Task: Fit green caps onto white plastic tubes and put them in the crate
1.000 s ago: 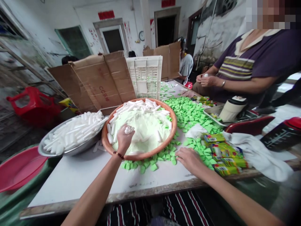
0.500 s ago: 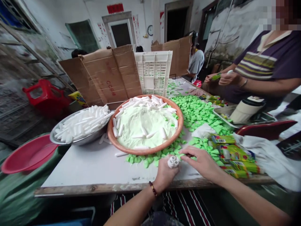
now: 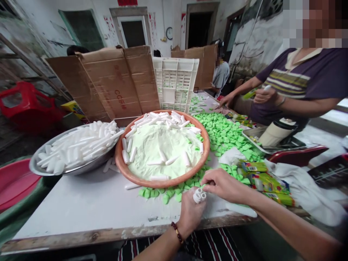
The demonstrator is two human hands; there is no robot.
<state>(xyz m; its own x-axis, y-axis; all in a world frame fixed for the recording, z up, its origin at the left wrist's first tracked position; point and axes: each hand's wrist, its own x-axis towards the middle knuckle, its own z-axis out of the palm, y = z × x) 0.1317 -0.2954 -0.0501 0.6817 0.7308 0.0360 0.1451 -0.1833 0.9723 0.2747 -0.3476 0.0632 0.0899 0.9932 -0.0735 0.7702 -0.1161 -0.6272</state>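
**Tubes bunched in one fist near the table's front edge**

Low in the middle of the frame, the left hand (image 3: 190, 214) is gripping a small bunch of white tubes (image 3: 199, 195), fingers closed round them and their open ends pointing up. The right hand (image 3: 223, 185) is reaching in from the lower right, its curled fingertips just beside the tubes. I cannot tell whether it is pinching anything.

Both hands are hovering close to the table's (image 3: 89, 203) worn front edge. Bare white tabletop is lying open to their left, and green caps (image 3: 228, 132) are crowding the right.

Just above the hands, the orange bowl (image 3: 202, 159) of pale powder is sitting with a metal bowl (image 3: 70, 168) touching its left rim. Cardboard (image 3: 108, 83) and a white crate (image 3: 175, 83) are closing off the far side.
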